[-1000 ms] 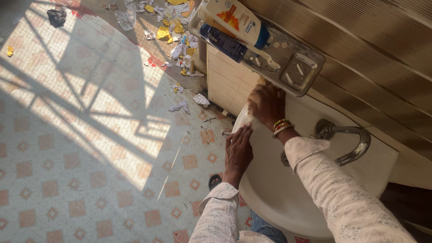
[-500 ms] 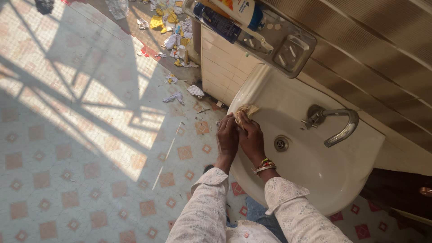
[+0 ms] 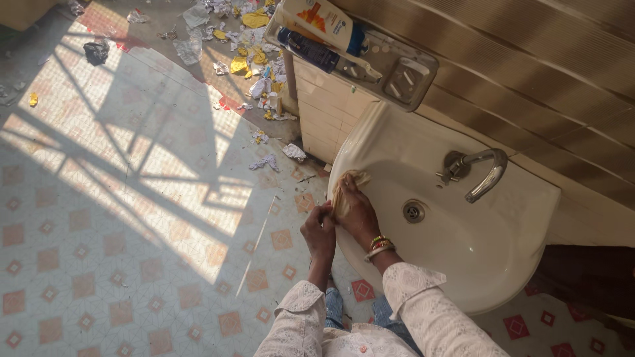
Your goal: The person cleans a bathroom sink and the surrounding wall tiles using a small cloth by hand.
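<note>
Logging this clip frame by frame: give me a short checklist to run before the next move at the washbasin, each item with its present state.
1. Cloth in the right hand: ok, its grip is closed on the beige cloth at the rim.
2. Cloth touching the washbasin: ok, it lies on the left rim.
3. Left hand placed: ok, beside the right hand at the rim's outer edge; whether it pinches the cloth, cannot tell.
4. Tap off: ok, no water visible running.
5. Drain unblocked: ok, nothing lies on it.
6. Floor litter away from the feet: ok, it lies by the far wall.
</note>
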